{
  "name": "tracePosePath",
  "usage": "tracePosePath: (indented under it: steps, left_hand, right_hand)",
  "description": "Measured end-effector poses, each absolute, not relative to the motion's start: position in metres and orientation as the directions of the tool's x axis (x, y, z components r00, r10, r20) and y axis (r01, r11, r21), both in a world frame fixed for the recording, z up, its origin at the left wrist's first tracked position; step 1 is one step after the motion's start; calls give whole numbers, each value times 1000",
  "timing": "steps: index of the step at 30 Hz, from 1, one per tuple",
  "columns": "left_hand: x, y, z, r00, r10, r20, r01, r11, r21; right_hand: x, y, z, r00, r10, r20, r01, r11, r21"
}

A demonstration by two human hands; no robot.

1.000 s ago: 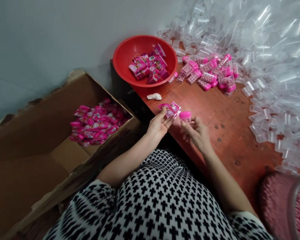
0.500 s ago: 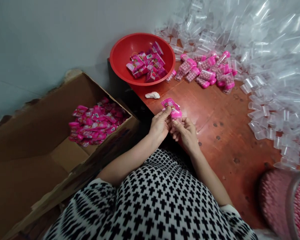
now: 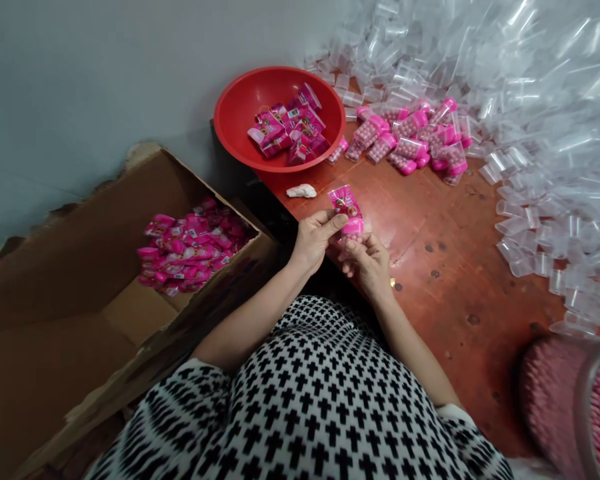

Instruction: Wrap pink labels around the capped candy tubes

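we are holding a pink-capped tube (image 3: 353, 227) on the near side of the red bowl (image 3: 230, 133), its capped end meeting a printed wrapper (image 3: 345, 198); whether it is sitting inside, we cannot tell. our left grip (image 3: 312, 241) is pinching the wrapper beside that end, our right grip (image 3: 373, 264) is grasping the tube's body. if the two are meeting crookedly, the thin wrapper could be creasing or splitting; if either grip is slackening, the tube could be slipping onto the desk (image 3: 445, 223) under the bowl.
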State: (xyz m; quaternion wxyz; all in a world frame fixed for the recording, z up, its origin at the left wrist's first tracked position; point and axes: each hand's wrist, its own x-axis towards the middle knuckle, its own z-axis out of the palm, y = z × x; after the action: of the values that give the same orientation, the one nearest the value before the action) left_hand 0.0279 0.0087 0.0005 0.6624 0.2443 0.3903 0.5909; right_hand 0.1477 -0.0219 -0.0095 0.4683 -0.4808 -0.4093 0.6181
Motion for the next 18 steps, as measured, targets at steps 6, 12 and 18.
tracePosePath:
  steps: [6, 12, 18]
  left_hand:
    - [28, 8, 2, 43, 978, -204, -568, 192, 801]
    - [34, 3, 2, 50, 957, -287, -582, 262, 770]
    - [28, 4, 1, 161, 943, -292, -541, 332, 773]
  right_hand:
    - [144, -24, -9, -77, 982, -175, -170, -186, -968]
    - [144, -25, -10, -9, 994, -105, -72, -105, -992]
    - [147, -26, -10, -67, 986, -154, -148, -162, -976]
